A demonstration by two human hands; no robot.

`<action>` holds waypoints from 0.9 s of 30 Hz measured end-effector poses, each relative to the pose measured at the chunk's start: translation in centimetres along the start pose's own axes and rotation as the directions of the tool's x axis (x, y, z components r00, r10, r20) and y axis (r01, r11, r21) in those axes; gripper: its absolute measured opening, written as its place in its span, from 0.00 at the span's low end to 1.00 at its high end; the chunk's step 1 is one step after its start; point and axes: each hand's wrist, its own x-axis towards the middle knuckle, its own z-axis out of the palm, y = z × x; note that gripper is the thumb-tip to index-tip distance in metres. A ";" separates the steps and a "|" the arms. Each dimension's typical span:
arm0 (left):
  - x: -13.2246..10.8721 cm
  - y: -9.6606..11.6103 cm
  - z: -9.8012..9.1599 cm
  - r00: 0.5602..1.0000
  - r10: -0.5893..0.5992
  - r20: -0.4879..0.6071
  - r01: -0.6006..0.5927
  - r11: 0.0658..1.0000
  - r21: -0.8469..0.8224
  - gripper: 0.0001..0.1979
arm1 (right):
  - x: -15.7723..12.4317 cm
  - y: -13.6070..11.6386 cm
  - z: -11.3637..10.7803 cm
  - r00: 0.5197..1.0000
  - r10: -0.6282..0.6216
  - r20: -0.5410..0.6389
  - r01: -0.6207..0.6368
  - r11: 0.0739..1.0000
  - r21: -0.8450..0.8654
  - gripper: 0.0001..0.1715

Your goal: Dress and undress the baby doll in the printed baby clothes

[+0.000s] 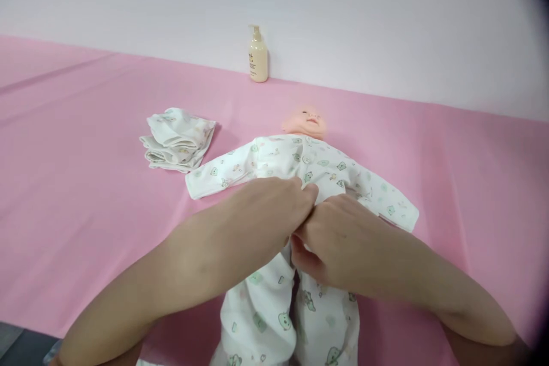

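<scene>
A baby doll (305, 120) lies on its back on the pink sheet (77, 194), dressed in a white romper (278, 163) with small green prints. My left hand (270, 206) and my right hand (338, 240) meet over the doll's belly. Both are closed, pinching the two front edges of the romper together at its middle opening. Below my hands the romper gapes open down toward the legs. My hands hide the fastening itself.
A folded pile of white printed baby clothes (178, 138) lies left of the doll. A cream pump bottle (258, 55) stands at the back against the white wall. The pink sheet stretches wide on both sides.
</scene>
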 end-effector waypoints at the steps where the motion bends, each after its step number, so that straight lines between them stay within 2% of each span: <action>1: 0.1 0.1 0.1 1.000 0.002 0.024 -0.002 1.000 -0.012 0.11 | 0.0 -0.1 0.1 1.000 -0.002 0.003 0.002 1.000 -0.025 0.17; 5: 0.0 0.1 0.6 0.994 -0.094 0.061 0.088 0.992 0.088 0.09 | -0.1 0.1 0.3 0.996 0.082 0.023 -0.079 0.991 -0.111 0.14; 8: -1.5 0.0 1.7 0.979 -0.202 0.006 0.197 0.962 0.191 0.12 | -0.4 0.2 -0.1 0.989 0.129 0.077 -0.114 0.979 -0.171 0.15; 11: -3.7 -0.3 3.1 0.969 -0.234 -0.077 0.245 0.945 0.216 0.22 | -1.0 0.1 -0.3 0.971 0.080 0.224 -0.022 0.968 -0.251 0.18; 13: -4.8 -0.6 3.8 0.970 -0.226 -0.088 0.239 0.954 0.181 0.27 | -1.4 0.1 0.0 0.962 0.022 0.271 0.057 0.958 -0.282 0.20; 15: -5.3 -0.9 4.1 0.971 -0.216 -0.101 0.226 0.968 0.106 0.28 | -1.7 0.2 0.5 0.973 -0.040 0.226 0.106 0.952 -0.287 0.20; 17: -5.2 -1.2 4.2 0.969 -0.208 -0.135 0.211 0.978 0.005 0.24 | -1.6 0.3 0.9 0.979 -0.091 0.181 0.141 0.948 -0.285 0.20; 20: -5.2 -1.7 4.6 0.961 -0.184 -0.208 0.155 0.977 -0.150 0.17 | -1.0 0.1 0.6 0.974 -0.088 0.211 0.149 0.945 -0.293 0.21; 22: -5.5 -1.8 5.1 0.936 -0.165 -0.310 0.110 0.976 -0.185 0.16 | -0.6 -0.1 -0.1 0.987 -0.035 0.158 0.079 0.956 -0.281 0.19; 25: -6.3 -1.5 5.9 0.874 -0.103 -0.474 0.071 0.994 -0.086 0.18 | -0.7 -0.2 -1.2 0.994 0.112 -0.016 -0.113 0.971 -0.211 0.15; 27: -6.4 -0.8 6.0 0.867 -0.036 -0.497 0.034 0.999 -0.013 0.17 | -1.2 -0.1 -1.6 0.979 0.189 -0.072 -0.198 0.969 -0.150 0.13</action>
